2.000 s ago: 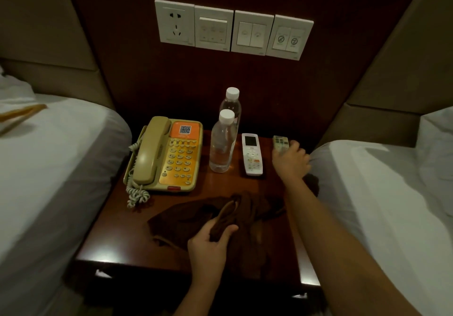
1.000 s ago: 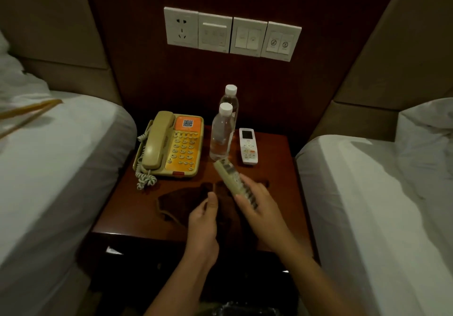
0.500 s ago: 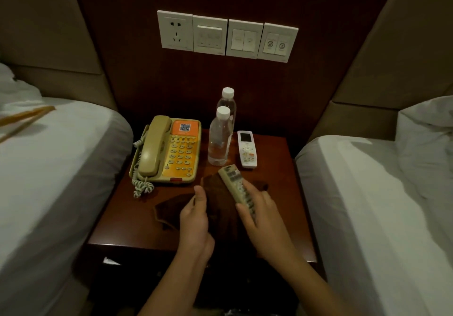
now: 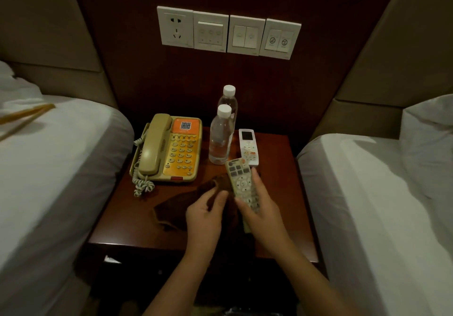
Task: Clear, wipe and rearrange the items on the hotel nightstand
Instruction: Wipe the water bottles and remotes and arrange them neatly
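My right hand (image 4: pixel 263 207) holds a beige remote (image 4: pixel 241 183) above the middle of the dark wooden nightstand (image 4: pixel 282 193), buttons facing up. My left hand (image 4: pixel 204 216) grips a fold of the dark brown cloth (image 4: pixel 171 205) and lifts it against the remote's left side. The rest of the cloth lies on the nightstand. Behind stand two clear water bottles (image 4: pixel 219 139), one behind the other. A white remote (image 4: pixel 248 147) lies to their right. A beige and orange telephone (image 4: pixel 169 148) sits at the back left.
White beds flank the nightstand, the left bed (image 4: pixel 54 168) and the right bed (image 4: pixel 380 205). A row of wall switches and a socket (image 4: pixel 228 32) is mounted on the dark panel above. A wooden hanger (image 4: pixel 22 117) lies on the left bed.
My right hand picked the beige remote up from the back right of the nightstand and brought it to the middle. My left hand raised the cloth up to it.
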### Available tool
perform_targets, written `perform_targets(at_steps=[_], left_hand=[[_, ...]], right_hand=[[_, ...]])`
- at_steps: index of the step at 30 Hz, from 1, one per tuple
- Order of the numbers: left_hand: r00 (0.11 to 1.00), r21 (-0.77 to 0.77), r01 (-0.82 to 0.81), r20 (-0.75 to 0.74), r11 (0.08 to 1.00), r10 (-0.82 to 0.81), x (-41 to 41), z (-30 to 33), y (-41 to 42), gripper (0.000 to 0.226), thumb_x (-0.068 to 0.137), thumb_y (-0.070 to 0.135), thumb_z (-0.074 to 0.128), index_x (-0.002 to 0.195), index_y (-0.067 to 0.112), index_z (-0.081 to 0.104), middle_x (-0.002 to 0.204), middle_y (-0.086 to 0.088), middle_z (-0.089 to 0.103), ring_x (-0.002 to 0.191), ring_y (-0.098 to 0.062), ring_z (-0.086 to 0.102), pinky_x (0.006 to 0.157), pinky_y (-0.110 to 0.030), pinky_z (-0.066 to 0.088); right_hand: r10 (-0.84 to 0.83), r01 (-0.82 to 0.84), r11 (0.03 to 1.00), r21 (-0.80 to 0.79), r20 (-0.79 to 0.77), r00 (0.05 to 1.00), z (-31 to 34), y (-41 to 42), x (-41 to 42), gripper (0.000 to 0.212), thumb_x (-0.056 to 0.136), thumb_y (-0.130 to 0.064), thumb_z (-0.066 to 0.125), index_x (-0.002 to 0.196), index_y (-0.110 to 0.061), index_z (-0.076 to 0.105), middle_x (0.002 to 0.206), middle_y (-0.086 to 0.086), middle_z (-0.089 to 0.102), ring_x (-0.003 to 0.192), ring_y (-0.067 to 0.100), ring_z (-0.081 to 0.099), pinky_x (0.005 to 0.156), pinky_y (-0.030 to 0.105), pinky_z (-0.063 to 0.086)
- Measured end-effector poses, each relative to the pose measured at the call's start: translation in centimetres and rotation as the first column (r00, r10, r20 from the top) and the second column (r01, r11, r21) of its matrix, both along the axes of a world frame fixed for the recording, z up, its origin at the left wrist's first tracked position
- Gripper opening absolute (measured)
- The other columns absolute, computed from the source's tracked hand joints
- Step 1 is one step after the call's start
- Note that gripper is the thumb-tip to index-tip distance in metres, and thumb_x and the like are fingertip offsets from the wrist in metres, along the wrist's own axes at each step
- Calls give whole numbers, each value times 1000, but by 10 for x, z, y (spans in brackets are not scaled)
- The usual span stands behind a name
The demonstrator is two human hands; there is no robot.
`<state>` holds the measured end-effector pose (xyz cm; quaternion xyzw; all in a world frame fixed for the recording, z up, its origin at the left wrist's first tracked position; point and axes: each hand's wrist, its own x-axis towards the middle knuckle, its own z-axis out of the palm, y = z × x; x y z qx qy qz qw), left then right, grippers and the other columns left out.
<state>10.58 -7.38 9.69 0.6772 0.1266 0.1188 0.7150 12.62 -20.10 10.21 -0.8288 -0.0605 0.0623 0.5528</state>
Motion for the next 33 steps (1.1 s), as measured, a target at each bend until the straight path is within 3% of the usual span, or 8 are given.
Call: perform_targets(at_steps=[3,7,11,15,19,21,26,33], left_hand=[[981,404,67,138,912,-134,-10,-9,-9,36,84,43,66,112,20,70,86,30,63,83,18,61,72,-4,47],[973,478,124,115,870,-201,-19,-23,-15,61,79,68,56,114,19,70,92,19,70,85,14,61,74,-14,52],[997,68,70,-48,995,-67,-8,-16,-9,14,84,40,60,92,37,70,78,26,71,87,6,67,75,-13,51],[970,-487,-108,-243,867,-15,18,-3,0,34,90,41,53,98,14,71,90,-3,77,90,-19,71,75,-33,54],[960,-562,-157,-280,812,-7,25,-2,7,50,76,53,54,106,16,68,102,-6,75,99,-22,68,88,-41,52],[957,-590,-155,-287,793,-26,25,-6,10,55,74,54,55,110,15,68,105,-8,74,100,-24,68,86,-42,52],[949,-681,-165,-308,713,-75,24,-10,14,61,77,56,51,116,11,64,108,-14,73,96,-26,71,75,-40,54],[943,-695,-159,-316,701,-100,24,-15,15,56,76,56,50,111,15,67,105,-12,74,95,-26,70,74,-41,53]], right_hand=[[-72,70,995,64,22,997,11,2,15,51,98,-42,37,139,-54,10,120,-22,47,104,-3,54,84,24,51],[-162,166,972,167,-40,986,19,-2,33,48,101,-36,34,146,-39,20,107,-33,42,95,-11,50,74,13,46],[-149,178,956,232,-138,979,12,-10,24,45,96,-42,42,141,-39,36,119,-20,54,99,-3,57,74,17,50],[77,197,826,528,-452,889,8,-15,7,49,82,-57,50,124,-32,57,92,10,64,53,17,56,38,22,41],[411,267,542,796,-529,742,10,-22,3,68,70,-47,78,128,-20,56,93,12,55,48,14,46,30,16,34],[393,166,647,745,-512,764,13,-24,3,77,61,-30,86,130,-20,53,97,11,53,55,15,48,32,17,33],[183,-25,937,348,-428,885,27,-20,1,51,79,-17,71,126,-29,55,112,-1,59,83,12,64,55,22,49],[24,-12,984,-178,65,998,15,-9,-8,49,80,-34,70,127,-34,53,109,-21,51,99,-11,51,74,7,44]])
